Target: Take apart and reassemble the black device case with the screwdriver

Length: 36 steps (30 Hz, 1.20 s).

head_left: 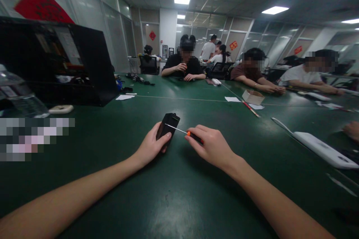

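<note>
My left hand (153,141) is wrapped round a black rectangular device (171,121), tilted up a little above the green tabletop, its thumb across the near face. The device has a small loop at its top end; its exact kind I cannot tell. In my right hand (211,143) is a screwdriver (193,136) with a black and orange handle, gripped between thumb and fingers. Its thin metal shaft points left, and the tip lies against or just in front of the device's face; contact is not certain.
A black computer case (108,71) stands open at the left, beside a clear plastic bottle (24,95). On the right lies a white power strip (322,149) with a cable. A small box (252,98) and paper slips sit farther back. Several people sit around the table.
</note>
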Each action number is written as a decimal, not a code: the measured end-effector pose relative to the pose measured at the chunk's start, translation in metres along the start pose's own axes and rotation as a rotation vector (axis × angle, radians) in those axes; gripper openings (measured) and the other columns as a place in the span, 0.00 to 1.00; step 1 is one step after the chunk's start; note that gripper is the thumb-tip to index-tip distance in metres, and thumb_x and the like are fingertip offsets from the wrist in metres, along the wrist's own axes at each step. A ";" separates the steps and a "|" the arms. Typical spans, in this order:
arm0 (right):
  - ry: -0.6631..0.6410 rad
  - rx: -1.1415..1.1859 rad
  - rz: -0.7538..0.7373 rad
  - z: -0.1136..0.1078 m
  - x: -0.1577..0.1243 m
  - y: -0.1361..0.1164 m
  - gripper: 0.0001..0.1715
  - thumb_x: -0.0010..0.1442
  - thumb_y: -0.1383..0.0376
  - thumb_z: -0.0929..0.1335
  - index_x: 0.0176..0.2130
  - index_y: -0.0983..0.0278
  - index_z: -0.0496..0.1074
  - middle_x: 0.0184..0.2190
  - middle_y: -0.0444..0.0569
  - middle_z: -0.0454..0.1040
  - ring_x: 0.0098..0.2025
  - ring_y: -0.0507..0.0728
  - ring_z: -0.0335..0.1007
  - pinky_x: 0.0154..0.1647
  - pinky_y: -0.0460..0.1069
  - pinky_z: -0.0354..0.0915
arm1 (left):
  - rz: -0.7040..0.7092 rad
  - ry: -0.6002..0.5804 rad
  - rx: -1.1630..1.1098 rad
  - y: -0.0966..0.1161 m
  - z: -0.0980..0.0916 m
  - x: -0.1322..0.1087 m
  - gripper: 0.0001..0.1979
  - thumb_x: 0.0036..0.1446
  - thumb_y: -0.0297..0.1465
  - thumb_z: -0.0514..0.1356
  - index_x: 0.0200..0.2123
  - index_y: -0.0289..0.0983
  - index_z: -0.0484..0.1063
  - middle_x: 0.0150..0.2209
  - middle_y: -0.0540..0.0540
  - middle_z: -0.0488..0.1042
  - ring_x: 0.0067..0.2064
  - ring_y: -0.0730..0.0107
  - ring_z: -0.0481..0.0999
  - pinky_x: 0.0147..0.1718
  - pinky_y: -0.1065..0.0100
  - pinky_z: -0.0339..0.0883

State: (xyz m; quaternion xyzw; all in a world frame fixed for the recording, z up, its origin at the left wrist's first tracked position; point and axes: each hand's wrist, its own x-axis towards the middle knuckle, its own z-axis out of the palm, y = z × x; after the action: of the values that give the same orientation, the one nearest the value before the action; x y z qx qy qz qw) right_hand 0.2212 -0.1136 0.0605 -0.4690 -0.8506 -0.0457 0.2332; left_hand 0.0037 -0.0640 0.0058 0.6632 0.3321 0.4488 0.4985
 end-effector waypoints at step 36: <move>0.035 0.052 0.116 0.005 -0.001 0.003 0.15 0.66 0.58 0.65 0.43 0.64 0.78 0.34 0.51 0.81 0.34 0.55 0.76 0.36 0.47 0.64 | -0.006 0.066 0.168 -0.002 -0.013 0.008 0.24 0.58 0.43 0.61 0.53 0.36 0.66 0.28 0.52 0.69 0.21 0.73 0.67 0.20 0.71 0.62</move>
State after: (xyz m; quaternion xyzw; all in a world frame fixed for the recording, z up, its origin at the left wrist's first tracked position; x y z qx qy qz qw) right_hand 0.2224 -0.1108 0.0554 -0.5106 -0.8187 -0.0182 0.2621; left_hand -0.0052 -0.0519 0.0075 0.6866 0.3866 0.4394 0.4314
